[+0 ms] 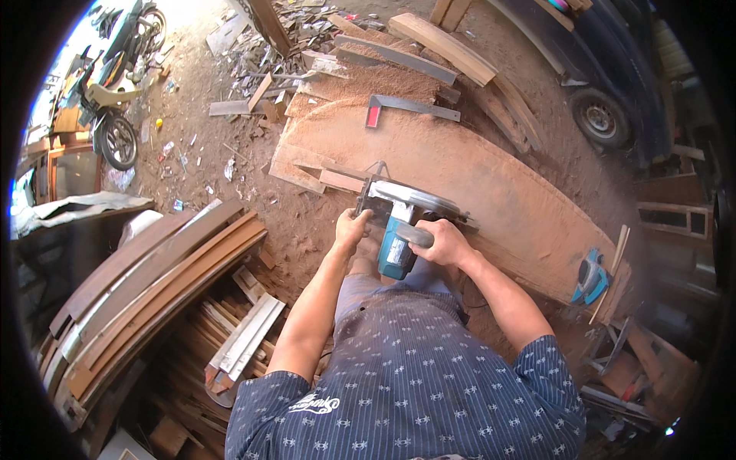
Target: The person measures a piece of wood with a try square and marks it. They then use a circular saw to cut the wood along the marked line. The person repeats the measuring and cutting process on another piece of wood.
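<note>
Dark-blue patterned cloth shirt [445,379] and teal-and-silver power saw [394,257].
Saw's grey handle [415,234] is gripped by the right hand [446,242], its metal edge [366,199] by the left hand [352,228].

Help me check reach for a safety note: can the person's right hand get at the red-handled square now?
Probably not as things stand: the right hand is wrapped around the saw by its handle, and the saw lies between that hand and the square, farther across the board.
</note>
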Action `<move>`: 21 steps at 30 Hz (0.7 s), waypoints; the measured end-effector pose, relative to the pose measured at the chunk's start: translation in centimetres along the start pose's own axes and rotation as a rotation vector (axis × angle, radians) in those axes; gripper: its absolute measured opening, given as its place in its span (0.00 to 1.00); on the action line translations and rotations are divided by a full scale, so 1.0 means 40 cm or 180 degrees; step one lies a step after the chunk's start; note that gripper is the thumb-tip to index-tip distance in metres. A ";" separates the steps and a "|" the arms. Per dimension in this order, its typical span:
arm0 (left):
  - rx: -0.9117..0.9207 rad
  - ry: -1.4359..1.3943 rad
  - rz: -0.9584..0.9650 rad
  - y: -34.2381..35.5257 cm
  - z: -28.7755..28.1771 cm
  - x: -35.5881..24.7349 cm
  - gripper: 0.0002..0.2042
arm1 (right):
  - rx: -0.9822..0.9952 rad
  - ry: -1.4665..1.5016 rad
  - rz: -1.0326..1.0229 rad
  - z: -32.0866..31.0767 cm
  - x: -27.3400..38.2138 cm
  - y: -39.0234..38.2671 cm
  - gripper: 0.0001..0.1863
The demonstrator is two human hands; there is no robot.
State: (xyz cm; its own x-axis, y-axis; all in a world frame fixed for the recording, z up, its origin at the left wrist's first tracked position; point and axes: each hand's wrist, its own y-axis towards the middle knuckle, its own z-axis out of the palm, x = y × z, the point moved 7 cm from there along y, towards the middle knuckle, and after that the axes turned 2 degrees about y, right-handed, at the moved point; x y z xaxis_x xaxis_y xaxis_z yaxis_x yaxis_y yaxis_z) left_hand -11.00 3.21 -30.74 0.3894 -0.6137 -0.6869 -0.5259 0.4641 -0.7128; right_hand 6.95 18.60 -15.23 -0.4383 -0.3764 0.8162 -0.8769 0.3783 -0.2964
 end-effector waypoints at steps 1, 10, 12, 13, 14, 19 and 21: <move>-0.0008 0.0060 -0.0021 0.009 -0.014 -0.004 0.19 | -0.0001 -0.0050 0.0037 0.009 0.008 0.016 0.15; -0.0013 0.0021 -0.0244 0.022 -0.063 0.021 0.19 | 0.0007 0.0066 -0.0183 0.037 0.035 0.028 0.14; -0.0074 0.0078 -0.0230 0.020 -0.077 0.004 0.18 | 0.0042 0.0044 -0.0184 0.047 0.039 0.041 0.15; -0.0089 0.0100 -0.0230 0.017 -0.071 0.005 0.18 | 0.0032 0.0089 -0.0184 0.047 0.033 0.037 0.16; -0.0084 0.0113 -0.0239 0.016 -0.072 0.002 0.15 | 0.0015 0.0135 -0.0185 0.048 0.031 0.036 0.17; 0.0218 0.0080 -0.0373 0.074 -0.153 0.042 0.15 | -0.0008 0.0102 -0.0394 0.089 0.054 0.085 0.19; 0.0196 0.0054 -0.0261 0.055 -0.137 -0.023 0.13 | -0.0081 0.0047 -0.0462 0.103 0.037 0.103 0.20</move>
State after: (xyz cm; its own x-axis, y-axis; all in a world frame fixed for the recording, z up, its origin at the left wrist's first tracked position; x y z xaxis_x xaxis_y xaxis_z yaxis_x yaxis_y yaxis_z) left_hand -16.66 1.28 -30.91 0.4161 -0.6618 -0.6237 -0.4452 0.4498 -0.7743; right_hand 1.86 16.13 -17.30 -0.3040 -0.4162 0.8570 -0.9256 0.3420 -0.1622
